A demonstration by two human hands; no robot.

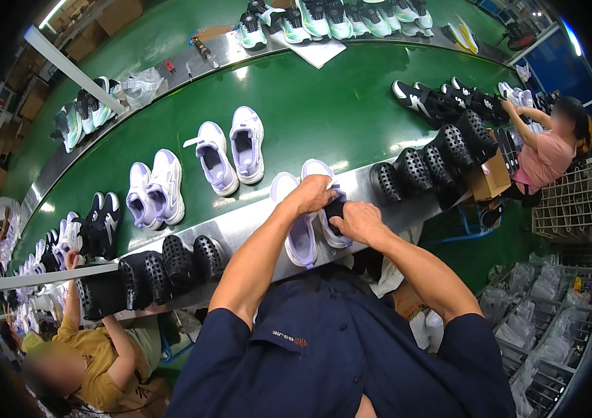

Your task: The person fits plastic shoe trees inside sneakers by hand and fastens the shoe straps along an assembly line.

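A pair of white and lavender sneakers lies in front of me, toes pointing away, at the bench's near edge. My left hand (308, 195) is closed on the tongue area of the right-hand sneaker (317, 167). At that shoe's opening, my right hand (360, 221) has its fingers curled round a black piece (336, 210). Most of this piece is hidden in the shoe and by my fingers, so its kind cannot be told. The left-hand sneaker (301, 244) stands against its mate, below my left wrist, with nobody's hand in its opening.
Two more white and lavender pairs (157, 188) (230, 150) rest on the green belt (296, 97). Black perforated forms (418, 171) line the metal ledge on both sides. Mint and black sneakers (338, 19) stand along the far edge. Co-workers sit left and right; a wire rack (554, 313) holds plastic bags.
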